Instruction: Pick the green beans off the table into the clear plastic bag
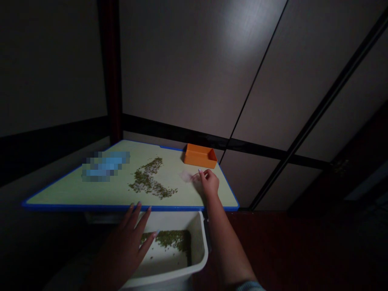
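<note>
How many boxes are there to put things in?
2. The orange box sits at the board's far edge; the white tub sits below its near edge, holding green mung beans. More may hide in the dark.

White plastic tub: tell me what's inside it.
Inside the white plastic tub lie small green grains in a patch at its far end, with bare floor nearer. The left hand covers the tub's left part, hiding whatever lies there.

Fig. Small green mung beans lying loose in a scattered, bent band, left of the right hand's fingers. White plastic tub beneath the left hand's fingers, holding a shallow layer of similar beans.
</note>
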Demonstrator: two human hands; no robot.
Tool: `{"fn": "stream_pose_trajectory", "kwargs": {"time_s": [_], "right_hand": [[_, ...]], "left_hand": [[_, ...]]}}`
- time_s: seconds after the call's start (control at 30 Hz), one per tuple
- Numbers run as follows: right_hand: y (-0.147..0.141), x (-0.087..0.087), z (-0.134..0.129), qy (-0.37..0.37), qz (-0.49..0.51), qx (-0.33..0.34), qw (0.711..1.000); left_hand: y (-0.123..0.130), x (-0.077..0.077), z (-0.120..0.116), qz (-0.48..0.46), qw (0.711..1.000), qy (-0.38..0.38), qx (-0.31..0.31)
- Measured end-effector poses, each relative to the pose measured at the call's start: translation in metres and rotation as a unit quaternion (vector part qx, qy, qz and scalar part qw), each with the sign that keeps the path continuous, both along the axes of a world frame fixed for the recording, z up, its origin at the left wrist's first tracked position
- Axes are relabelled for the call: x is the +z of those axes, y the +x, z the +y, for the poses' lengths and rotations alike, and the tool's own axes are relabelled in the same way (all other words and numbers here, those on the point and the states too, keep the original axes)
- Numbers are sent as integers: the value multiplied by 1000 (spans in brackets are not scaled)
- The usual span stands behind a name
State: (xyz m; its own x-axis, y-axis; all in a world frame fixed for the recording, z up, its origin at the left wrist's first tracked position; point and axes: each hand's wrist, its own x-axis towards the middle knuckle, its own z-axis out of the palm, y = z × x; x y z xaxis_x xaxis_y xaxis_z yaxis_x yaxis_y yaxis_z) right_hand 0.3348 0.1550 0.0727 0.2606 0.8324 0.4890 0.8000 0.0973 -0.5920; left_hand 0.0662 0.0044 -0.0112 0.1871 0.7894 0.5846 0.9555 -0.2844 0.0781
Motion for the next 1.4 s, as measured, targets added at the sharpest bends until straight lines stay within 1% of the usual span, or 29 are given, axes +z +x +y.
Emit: {"fn": "stream_pose_trajectory", "kwargs": {"time_s": [0.13, 0.3, 0.53, 0.67, 0.73, 0.9, 0.97, 1.03, 1.13, 1.23, 1.3, 1.33, 1.4], "right_hand": [[-7, 5, -5, -29, -96, -7, 995], [-13, 7, -8, -48, -145, 8, 988], [-12, 5, -6, -49, -136, 26, 989], [-11, 5, -5, -23, -116, 22, 993], [-10, 4, -5, -2, -92, 34, 995], [-11, 2, -9, 66, 20, 90, 994], [-12, 1, -11, 78, 64, 112, 989], [-12, 0, -12, 75, 99, 138, 983], [-11, 3, -9, 56, 140, 205, 967], [-6, 14, 1, 30, 147, 293, 944], [-2, 25, 11, -6, 110, 355, 928], [1, 31, 17, -38, 86, 387, 917], [3, 40, 28, -83, 47, 436, 895]], "left_hand": [[-1, 1, 0, 11, 1000, 15, -10], [-1, 2, 0, 17, 1000, 21, -11], [0, 4, -2, 28, 999, 28, -11], [0, 6, -2, 27, 999, 25, -7], [0, 8, -3, 27, 999, 19, -7], [5, 12, -6, 11, 1000, -3, -1], [6, 13, -7, 0, 1000, -14, 8], [6, 13, -9, -6, 1000, -18, 11], [5, 12, -11, -1, 1000, -2, -3], [4, 9, -12, 7, 1000, 28, -11], [5, 6, -12, 13, 999, 48, -4], [5, 4, -12, 18, 998, 55, 3], [6, 2, -13, 32, 997, 71, 16]]}}
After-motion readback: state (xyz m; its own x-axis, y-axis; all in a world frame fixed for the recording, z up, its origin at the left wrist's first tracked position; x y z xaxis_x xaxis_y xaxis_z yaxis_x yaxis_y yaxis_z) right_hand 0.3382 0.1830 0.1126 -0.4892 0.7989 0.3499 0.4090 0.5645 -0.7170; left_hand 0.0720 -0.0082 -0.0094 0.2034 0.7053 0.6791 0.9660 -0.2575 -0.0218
